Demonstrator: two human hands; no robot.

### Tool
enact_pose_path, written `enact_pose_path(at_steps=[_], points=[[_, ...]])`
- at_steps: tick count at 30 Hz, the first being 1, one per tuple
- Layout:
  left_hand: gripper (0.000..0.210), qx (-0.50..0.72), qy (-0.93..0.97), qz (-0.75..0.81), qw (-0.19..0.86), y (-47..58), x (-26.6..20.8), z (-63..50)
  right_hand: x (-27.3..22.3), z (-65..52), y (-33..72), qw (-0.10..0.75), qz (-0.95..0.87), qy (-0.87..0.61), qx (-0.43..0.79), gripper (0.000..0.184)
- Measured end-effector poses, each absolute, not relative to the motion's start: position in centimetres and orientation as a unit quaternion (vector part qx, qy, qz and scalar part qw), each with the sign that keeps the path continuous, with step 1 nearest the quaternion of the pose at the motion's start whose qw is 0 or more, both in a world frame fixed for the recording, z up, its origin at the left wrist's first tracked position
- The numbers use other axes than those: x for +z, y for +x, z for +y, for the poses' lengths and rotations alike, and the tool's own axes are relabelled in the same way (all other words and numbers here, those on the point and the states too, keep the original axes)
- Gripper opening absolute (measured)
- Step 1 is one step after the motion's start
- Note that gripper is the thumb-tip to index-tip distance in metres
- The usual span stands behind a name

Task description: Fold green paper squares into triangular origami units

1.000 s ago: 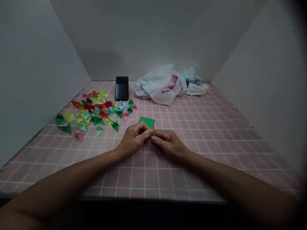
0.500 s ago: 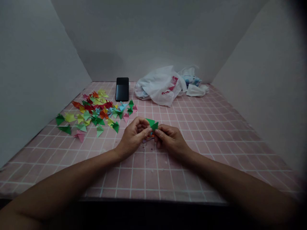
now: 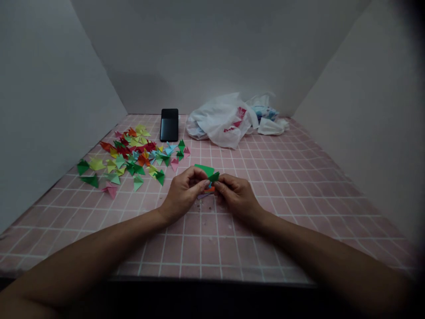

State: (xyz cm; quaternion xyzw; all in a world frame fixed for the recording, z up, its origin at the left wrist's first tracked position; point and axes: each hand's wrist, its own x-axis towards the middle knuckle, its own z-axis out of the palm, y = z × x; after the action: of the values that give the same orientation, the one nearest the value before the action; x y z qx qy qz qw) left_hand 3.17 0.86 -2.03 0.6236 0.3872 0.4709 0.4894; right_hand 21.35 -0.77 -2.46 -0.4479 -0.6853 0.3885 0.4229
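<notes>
Between my two hands is a small piece of folded green paper [image 3: 214, 177], pinched at its edges by thumbs and fingertips. My left hand [image 3: 186, 188] grips its left side, and my right hand [image 3: 237, 193] has the right end. Just behind the fingers shows a flat green area of paper [image 3: 205, 169]; whether it is a separate sheet I cannot tell. Below the fingertips, partly hidden, orange paper [image 3: 210, 189] and a bit of blue peek out above the table. To the left lies a spread of small folded paper cranes [image 3: 134, 167] in several colours.
A black phone [image 3: 169, 125] lies behind the cranes. A crumpled white plastic bag [image 3: 219, 119] and a smaller blue-and-white packet [image 3: 265, 113] rest against the back wall. A pink checked cloth [image 3: 299, 186] covers the table, with pale walls on three sides.
The folded green paper has turned slightly and looks narrower between my fingers. My left hand has dropped a little, and more of the flat green paper shows behind it.
</notes>
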Motion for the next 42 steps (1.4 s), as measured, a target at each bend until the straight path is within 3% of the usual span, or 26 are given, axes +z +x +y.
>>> enact_pose_path(at_steps=[23, 35, 42], points=[[0.021, 0.451, 0.576, 0.377, 0.567, 3.2, -1.7, 0.5, -2.9, -0.4, 21.5, 0.455, -0.679, -0.433, 0.380, 0.019], [0.023, 0.443, 0.590, 0.409, 0.536, 3.0, -1.5, 0.6, -3.0, -0.2, 22.2, 0.413, -0.808, -0.394, 0.143, 0.021], [0.013, 0.448, 0.603, 0.412, 0.515, 3.1, -1.4, 0.6, -3.2, -0.1, 22.4, 0.382, -0.822, -0.409, 0.104, 0.024]])
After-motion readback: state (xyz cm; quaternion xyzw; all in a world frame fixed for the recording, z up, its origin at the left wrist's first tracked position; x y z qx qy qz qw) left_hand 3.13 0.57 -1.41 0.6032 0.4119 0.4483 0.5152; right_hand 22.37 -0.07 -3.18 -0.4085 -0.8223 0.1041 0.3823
